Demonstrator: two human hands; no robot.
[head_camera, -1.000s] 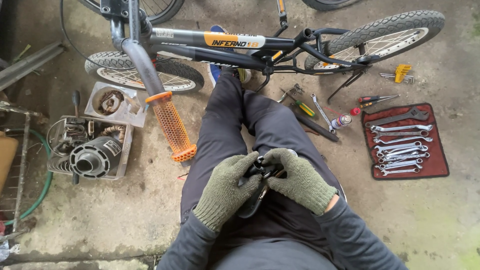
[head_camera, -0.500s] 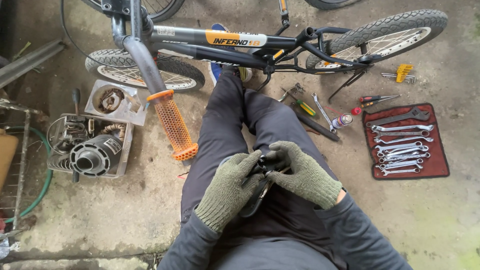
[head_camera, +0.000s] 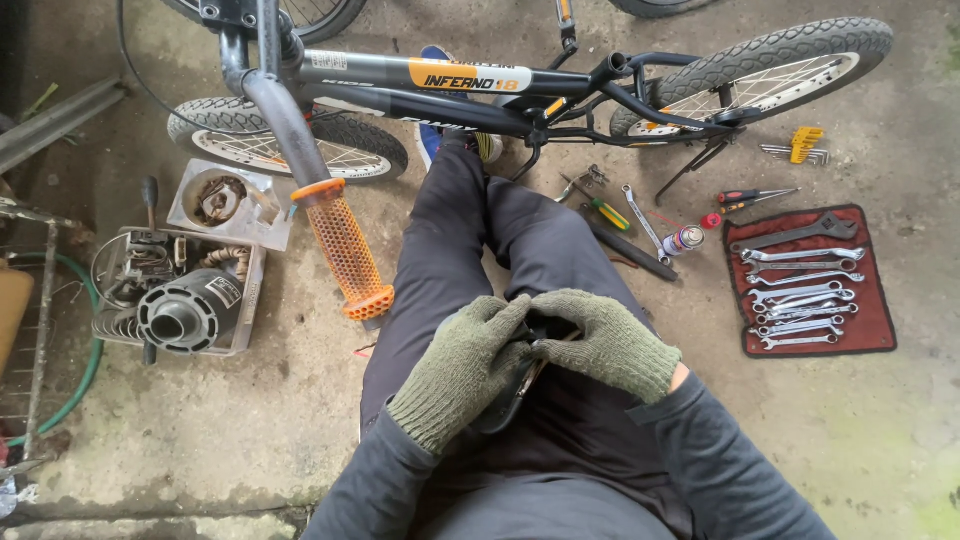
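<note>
On the lap, both gloved hands — left hand (head_camera: 462, 365), right hand (head_camera: 608, 340) — close their fingers around a black part (head_camera: 510, 390).

Olive knit gloves (head_camera: 470, 360), orange meshed handlebar grip (head_camera: 345, 250), red wrench roll (head_camera: 870, 300).

Two gloved hands are held together over the lap: the left hand (head_camera: 462, 365) is curled, the right hand (head_camera: 608, 343) is curled, fingertips meeting, forearms angled inward.

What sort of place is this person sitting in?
Likely a home garage or yard used for bike repair: a bicycle lies on the stained concrete floor, with a red roll of wrenches laid out beside it.
</note>
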